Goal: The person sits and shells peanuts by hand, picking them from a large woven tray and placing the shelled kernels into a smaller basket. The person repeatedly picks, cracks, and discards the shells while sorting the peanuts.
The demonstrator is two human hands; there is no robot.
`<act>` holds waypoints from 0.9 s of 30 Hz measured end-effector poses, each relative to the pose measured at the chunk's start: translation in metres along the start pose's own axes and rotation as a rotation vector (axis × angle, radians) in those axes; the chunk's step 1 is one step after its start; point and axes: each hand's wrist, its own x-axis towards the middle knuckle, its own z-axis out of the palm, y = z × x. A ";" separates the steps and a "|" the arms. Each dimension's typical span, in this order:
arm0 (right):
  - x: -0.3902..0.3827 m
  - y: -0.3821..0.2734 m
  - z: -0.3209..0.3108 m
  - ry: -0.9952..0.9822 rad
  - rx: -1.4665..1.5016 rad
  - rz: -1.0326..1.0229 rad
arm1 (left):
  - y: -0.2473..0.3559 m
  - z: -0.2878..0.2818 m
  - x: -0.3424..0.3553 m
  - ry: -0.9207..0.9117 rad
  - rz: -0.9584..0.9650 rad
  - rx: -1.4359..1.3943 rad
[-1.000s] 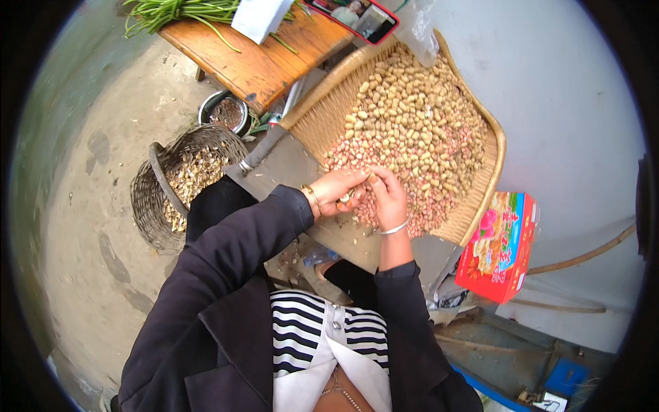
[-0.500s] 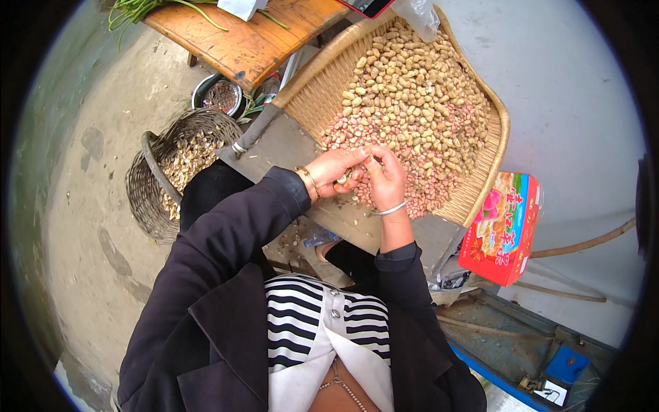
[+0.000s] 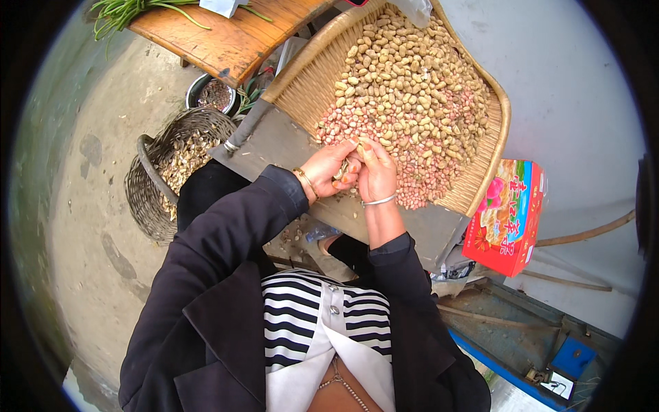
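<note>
We see the peanut shell pieces (image 3: 341,169) in the left hand (image 3: 328,165), its fingers curled closed on them. The right hand (image 3: 379,180) is just beside it, fingers bent inward, tips meeting the left fingertips; what, if anything, is pinched there is too small for us to tell. Both hands are over the near edge of a woven tray (image 3: 505,123), by its grey strip (image 3: 271,145). On the tray: whole peanuts (image 3: 412,75) heaped at the far side, pink kernels (image 3: 429,184) mostly nearer and among them. Clear plastic (image 3: 414,9) at the tray's far rim. To the left, a wicker basket (image 3: 146,214) with empty shells (image 3: 187,156); beyond it, a round bowl (image 3: 195,92). Far left, a wooden table (image 3: 230,44) bears green stems (image 3: 134,9). To the right, just beside the tray, a red box (image 3: 495,255).
</note>
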 end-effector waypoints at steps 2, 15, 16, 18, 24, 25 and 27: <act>-0.001 -0.001 0.004 -0.027 0.075 0.021 | -0.002 0.000 0.000 0.009 0.023 0.000; 0.009 0.000 -0.014 -0.150 -0.387 -0.094 | 0.003 -0.002 0.002 0.030 0.083 0.102; 0.010 -0.001 -0.017 -0.152 -0.443 -0.107 | 0.002 -0.001 0.001 0.046 0.075 0.135; 0.012 -0.004 -0.016 -0.164 -0.554 -0.131 | 0.005 0.003 -0.002 0.072 0.073 0.208; -0.010 -0.007 0.008 -0.143 -0.514 -0.139 | -0.013 -0.004 0.002 0.088 0.149 0.207; -0.011 -0.004 0.015 -0.108 -0.520 -0.174 | -0.015 -0.005 0.002 0.082 0.190 0.214; -0.007 0.006 0.017 -0.017 -0.306 -0.076 | -0.017 -0.008 0.003 0.083 0.242 0.233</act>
